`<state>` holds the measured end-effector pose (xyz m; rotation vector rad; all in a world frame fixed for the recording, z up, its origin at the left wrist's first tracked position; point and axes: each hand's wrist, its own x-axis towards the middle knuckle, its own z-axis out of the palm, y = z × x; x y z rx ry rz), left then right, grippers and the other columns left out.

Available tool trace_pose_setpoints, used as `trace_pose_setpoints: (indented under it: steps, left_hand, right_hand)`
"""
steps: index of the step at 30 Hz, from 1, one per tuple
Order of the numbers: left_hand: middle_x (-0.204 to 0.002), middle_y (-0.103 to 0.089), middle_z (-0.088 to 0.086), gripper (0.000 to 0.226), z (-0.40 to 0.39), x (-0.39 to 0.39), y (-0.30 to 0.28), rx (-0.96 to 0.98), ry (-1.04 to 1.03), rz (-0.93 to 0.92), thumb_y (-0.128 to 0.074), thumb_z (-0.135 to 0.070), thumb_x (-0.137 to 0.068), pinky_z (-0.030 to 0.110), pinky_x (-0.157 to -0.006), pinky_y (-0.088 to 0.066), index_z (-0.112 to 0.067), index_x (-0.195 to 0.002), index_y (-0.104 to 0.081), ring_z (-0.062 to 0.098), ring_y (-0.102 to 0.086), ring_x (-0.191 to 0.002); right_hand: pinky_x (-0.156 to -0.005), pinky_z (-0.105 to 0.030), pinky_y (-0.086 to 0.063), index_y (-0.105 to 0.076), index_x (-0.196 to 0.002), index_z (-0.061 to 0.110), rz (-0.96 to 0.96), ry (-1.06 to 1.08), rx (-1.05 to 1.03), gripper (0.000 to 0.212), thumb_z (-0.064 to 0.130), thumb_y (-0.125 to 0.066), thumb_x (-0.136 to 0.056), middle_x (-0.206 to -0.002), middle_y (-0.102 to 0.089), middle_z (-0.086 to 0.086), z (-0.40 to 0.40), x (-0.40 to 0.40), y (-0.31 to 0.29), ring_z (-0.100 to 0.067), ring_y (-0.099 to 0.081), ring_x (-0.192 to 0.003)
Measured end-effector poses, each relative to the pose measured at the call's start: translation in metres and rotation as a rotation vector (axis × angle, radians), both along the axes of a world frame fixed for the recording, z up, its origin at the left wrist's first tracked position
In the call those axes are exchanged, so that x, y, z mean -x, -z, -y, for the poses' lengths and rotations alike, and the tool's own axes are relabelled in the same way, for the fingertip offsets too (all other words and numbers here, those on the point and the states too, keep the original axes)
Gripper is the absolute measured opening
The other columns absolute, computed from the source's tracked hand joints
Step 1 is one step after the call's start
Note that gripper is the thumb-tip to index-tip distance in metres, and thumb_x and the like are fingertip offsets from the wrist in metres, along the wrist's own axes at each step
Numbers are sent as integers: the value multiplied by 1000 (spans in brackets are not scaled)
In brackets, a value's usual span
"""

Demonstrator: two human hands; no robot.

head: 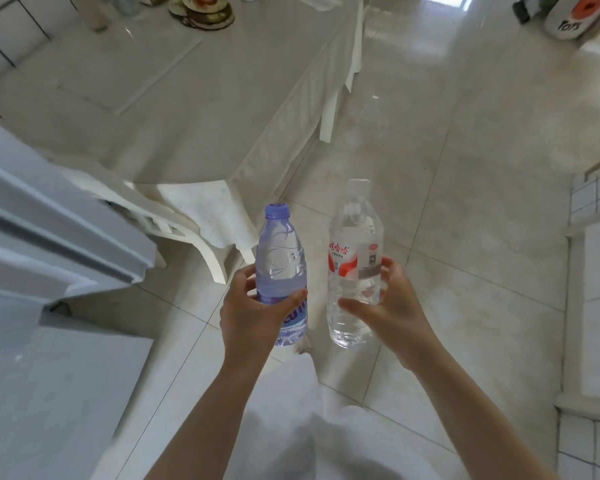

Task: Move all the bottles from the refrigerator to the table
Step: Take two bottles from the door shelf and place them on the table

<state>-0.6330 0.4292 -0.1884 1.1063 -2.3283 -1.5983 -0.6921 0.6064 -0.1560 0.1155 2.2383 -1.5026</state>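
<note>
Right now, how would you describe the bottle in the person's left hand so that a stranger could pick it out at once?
Start at the white-clothed table, then drop to the two hands held over the tiled floor in front of it. The left hand grips the bluish bottle upright. Unlike the clear bottle with the red and white label beside it, it is tinted blue-violet, cap included, and shorter.
</note>
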Motion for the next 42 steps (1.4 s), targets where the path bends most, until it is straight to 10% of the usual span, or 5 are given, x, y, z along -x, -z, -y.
trace_pose_setpoints:
  steps: [28, 42]
  left_hand:
    - [-95, -69, -10, 72, 146, 383, -6, -46, -598, -15, -81, -56, -43, 41, -76, -59, -25, -104, -58, 14, -69, -86]
    - [-80, -61, -14, 57, 294, 447, 7, 67, -868, -10, -90, -31, -59, 23, -57, -41, -17, -99, -52, 2, -59, -72]
  right_hand:
    - [-84, -39, -53, -40, -110, 31, -37, -446, 13, 75, 2, -84, -57, -98, -59, 13, 202, 476, 1, -9, -60, -93]
    - [-65, -8, -44, -42, -110, 22, -107, -747, 35, 67, 2, -83, -60, -95, -56, 10, 403, 561, 12, -8, -57, -85]
